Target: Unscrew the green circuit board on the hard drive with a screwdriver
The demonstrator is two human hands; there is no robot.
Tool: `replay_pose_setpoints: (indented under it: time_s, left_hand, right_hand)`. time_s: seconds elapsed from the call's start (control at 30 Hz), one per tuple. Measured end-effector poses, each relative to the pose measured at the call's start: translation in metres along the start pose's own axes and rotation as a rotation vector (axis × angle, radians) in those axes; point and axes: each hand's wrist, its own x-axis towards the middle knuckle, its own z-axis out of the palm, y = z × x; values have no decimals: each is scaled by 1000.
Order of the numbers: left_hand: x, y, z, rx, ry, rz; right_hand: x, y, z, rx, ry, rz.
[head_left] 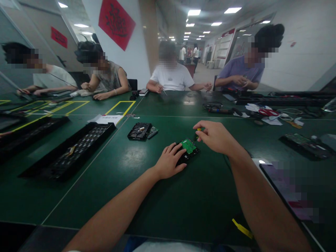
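Observation:
A hard drive (pixel 188 157) with a green circuit board (pixel 188 146) on its upper face lies on the table in front of me. My left hand (pixel 172 161) rests on its left side, fingers spread and pressing down. Above the board's right side, my right hand (pixel 214 136) pinches a screwdriver (pixel 198 130) with a yellow and dark handle. The tool points down to the board; whether its tip sits in a screw is too small to tell. Farther back on the left is another black drive (pixel 139 131), beside a loose circuit board (pixel 152 132).
Long black trays (pixel 70 150) stand to the left, near a white paper (pixel 106 119). At right are a tablet-like screen (pixel 286 189), another drive (pixel 304 145), red-handled scissors (pixel 268 112) and cables. A yellow strip (pixel 242 228) lies near the front edge. Several people sit across the table.

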Motion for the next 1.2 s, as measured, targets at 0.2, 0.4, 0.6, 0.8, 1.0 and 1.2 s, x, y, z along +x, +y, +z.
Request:
replay_pose_setpoints:
  time_s: [0.2, 0.4, 0.6, 0.8, 1.0, 1.2]
  left_hand:
    - [1, 2, -2, -7, 6, -19]
    - [1, 5, -6, -22, 16, -40]
    - [-5, 3, -12, -30, 42, -71]
    - [-11, -3, -22, -11, 53, -121]
    - [-9, -6, -19, -13, 91, -163]
    - [-7, -6, -14, -24, 125, -193]
  right_hand:
    - [2, -3, 3, -45, 42, -78]
    - [2, -10, 10, 55, 49, -27]
    - [6, -5, 17, 88, 63, -4]
    - [12, -1, 37, 170, 146, -8]
    - [25, -14, 47, 230, 116, -36]
    - [56, -25, 38, 205, -19, -33]
